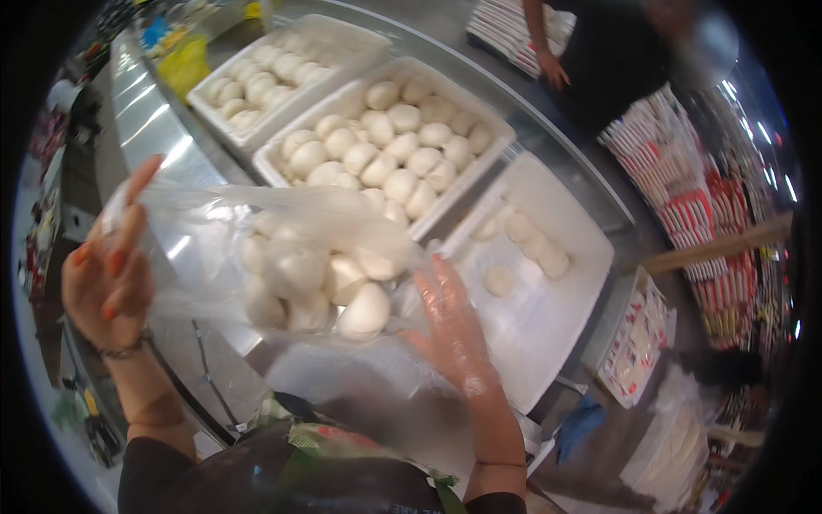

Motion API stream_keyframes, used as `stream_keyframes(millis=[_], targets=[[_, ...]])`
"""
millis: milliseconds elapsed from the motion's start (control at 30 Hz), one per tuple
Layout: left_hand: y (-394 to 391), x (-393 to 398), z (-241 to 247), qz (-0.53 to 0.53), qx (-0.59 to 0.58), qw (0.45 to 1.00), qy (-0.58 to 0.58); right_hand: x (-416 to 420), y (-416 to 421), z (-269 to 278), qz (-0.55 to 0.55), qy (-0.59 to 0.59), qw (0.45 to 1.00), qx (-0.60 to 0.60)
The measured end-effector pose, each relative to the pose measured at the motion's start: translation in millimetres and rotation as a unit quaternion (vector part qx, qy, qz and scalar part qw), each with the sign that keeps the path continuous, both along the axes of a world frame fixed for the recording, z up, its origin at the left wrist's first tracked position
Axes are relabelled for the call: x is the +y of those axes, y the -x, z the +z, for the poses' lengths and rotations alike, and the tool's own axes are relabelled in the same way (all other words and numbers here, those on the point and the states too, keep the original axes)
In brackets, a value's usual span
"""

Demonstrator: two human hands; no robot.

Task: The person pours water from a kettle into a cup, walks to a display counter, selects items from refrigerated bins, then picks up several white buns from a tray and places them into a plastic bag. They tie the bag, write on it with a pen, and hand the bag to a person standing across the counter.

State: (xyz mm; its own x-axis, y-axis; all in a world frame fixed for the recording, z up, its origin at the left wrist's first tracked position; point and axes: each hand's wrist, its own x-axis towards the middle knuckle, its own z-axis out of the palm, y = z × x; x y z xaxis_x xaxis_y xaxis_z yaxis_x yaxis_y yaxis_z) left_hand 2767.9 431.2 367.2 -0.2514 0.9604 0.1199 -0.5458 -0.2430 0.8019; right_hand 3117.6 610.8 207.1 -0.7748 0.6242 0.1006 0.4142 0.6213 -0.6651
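A clear plastic bag (pixel 212 257) with several round white buns or mushroom-like pieces (pixel 365 311) inside hangs between my hands; their exact kind is unclear. My left hand (pixel 115 270) grips the bag's gathered film at the left. Against the bag's right side lies my right hand (pixel 449 321), in a thin clear plastic glove, its fingers pointing up; whether it grips the film is unclear. Just beyond stands a white foam box (pixel 507 138) full of the same white pieces. To the right, a white foam box (pixel 578 308) holds a few of them.
Another filled foam box (pixel 376 48) stands at the back beside a yellow plastic bag (pixel 186 67). A metal counter edge (pixel 148 122) curves along the left. A person (pixel 597 64) stands across the counter, near stacked red and white packages (pixel 668 160). A wooden bar (pixel 719 244) juts in at the right.
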Motion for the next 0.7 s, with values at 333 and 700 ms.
stream_keyframes(millis=[333,700], targets=[[40,-22,-6,0.061,0.042,0.996,0.049,184,-148,-305,-0.511,0.036,0.851,-0.116],[41,-40,-28,0.137,0.081,0.982,0.099,274,-62,-320,-0.405,-0.085,0.876,-0.248]])
